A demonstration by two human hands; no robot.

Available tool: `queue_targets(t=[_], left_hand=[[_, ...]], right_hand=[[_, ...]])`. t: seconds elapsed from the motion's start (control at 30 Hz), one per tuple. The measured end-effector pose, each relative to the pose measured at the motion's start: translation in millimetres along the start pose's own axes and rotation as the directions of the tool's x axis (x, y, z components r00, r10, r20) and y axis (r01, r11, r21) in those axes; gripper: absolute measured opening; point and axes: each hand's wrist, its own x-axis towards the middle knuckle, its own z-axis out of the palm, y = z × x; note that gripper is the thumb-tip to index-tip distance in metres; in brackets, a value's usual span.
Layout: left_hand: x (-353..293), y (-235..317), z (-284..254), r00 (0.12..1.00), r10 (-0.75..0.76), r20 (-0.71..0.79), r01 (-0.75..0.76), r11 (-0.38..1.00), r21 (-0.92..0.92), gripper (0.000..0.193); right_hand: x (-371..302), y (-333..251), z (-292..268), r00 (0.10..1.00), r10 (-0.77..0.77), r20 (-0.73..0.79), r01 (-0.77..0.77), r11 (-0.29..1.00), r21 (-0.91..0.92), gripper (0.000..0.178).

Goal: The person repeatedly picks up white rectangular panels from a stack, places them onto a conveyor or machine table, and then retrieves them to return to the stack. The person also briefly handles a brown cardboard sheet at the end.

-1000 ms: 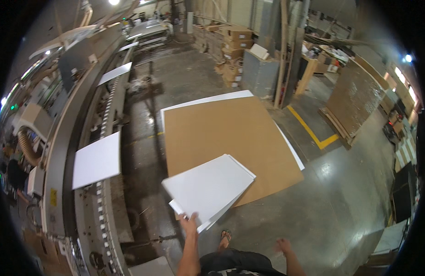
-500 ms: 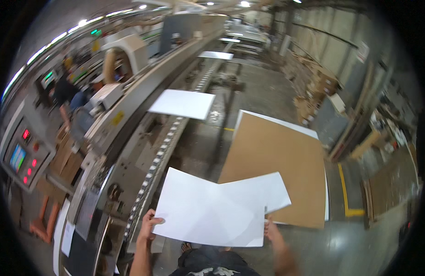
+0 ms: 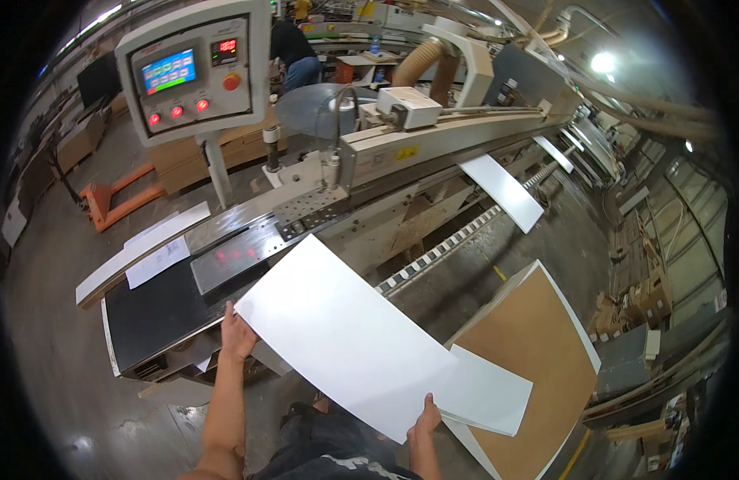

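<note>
Though broad, thin smooth white panel [image 3: 345, 336]

Workshop interior: grey floor [image 3: 73, 344] marked with a yellow line [image 3: 576, 456]; pale wall [image 3: 704, 244] at right, cardboard boxes [image 3: 651, 300] near its foot; bright lamp [image 3: 602, 63] overhead; orange pallet jack [image 3: 101, 206] at left.

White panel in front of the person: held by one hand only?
No, the left hand grips the white panel at its left end and the right hand at its right end.
</note>
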Motion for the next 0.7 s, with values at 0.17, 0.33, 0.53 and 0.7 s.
queue_targets(t=[0.17,0.33,0.53,0.7], left_hand=[[32.6,-25.1,-20.6,0.962,0.162,-0.221,-0.157,0.987,0.043,0.042],[59.2,-24.3,-3.6,0.925,0.243,-0.293,-0.172,0.953,0.248,0.047],[86.7,-14.7,7.7,0.842,0.341,-0.418,-0.124,0.877,0.465,0.051],[110.2,-13.3,-12.8,0.764,0.461,-0.452,-0.146,0.805,0.575,0.052]], right_hand=[[-53.0,-9.0,79.6,0.997,-0.025,0.079,0.036,0.991,-0.131,0.046],[-97.5,-3.2,127.8,0.952,0.072,0.298,-0.05,0.995,-0.082,0.055],[-85.9,45.2,141.5,0.931,0.126,0.342,-0.086,0.988,-0.131,0.047],[-79.6,61.0,147.9,0.941,0.128,0.312,-0.088,0.986,-0.139,0.047]])
